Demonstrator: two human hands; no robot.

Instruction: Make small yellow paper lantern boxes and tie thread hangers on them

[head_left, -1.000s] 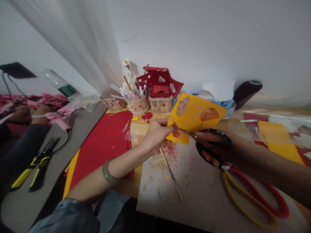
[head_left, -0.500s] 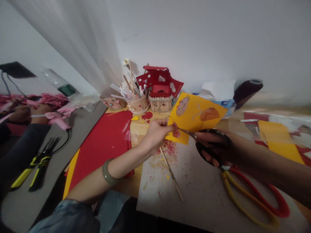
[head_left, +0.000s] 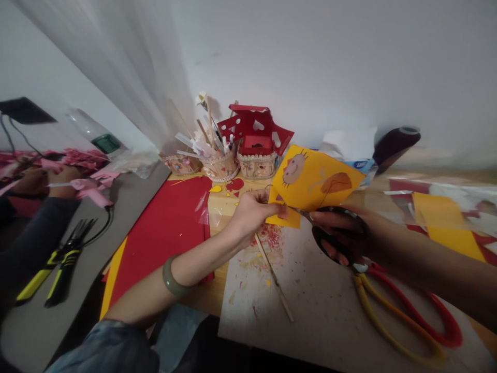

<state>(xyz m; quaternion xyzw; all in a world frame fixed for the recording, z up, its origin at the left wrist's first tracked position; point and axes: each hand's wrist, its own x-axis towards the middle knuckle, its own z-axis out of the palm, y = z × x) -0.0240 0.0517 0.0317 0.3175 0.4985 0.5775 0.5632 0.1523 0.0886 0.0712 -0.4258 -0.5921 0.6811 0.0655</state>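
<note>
A sheet of yellow paper (head_left: 306, 173) with a drawn face and a brown shape is pinched at its lower left edge by my left hand (head_left: 254, 210). My right hand (head_left: 345, 233) has its fingers through the black handles of scissors (head_left: 359, 223). The scissor blades reach into the paper near my left thumb, at a slit between the upper part and a lower flap. Beneath my right wrist lie larger scissors (head_left: 396, 321) with red and yellow handles, their blades partly hidden. A thin stick (head_left: 275, 280) rests on the grey board under the paper.
Red paper sheets (head_left: 163, 228) lie left of the board (head_left: 310, 300). Decorated cups (head_left: 221, 166) with sticks and a red paper box (head_left: 258, 140) stand by the wall. At far left, another person's hands (head_left: 62, 178) are near a pink glue gun (head_left: 91, 191); yellow-black pliers (head_left: 62, 269) lie closer.
The yellow paper has shifted slightly and its lower flap has tilted a little. My left thumb has edged right along the paper, and the scissors have barely moved.
</note>
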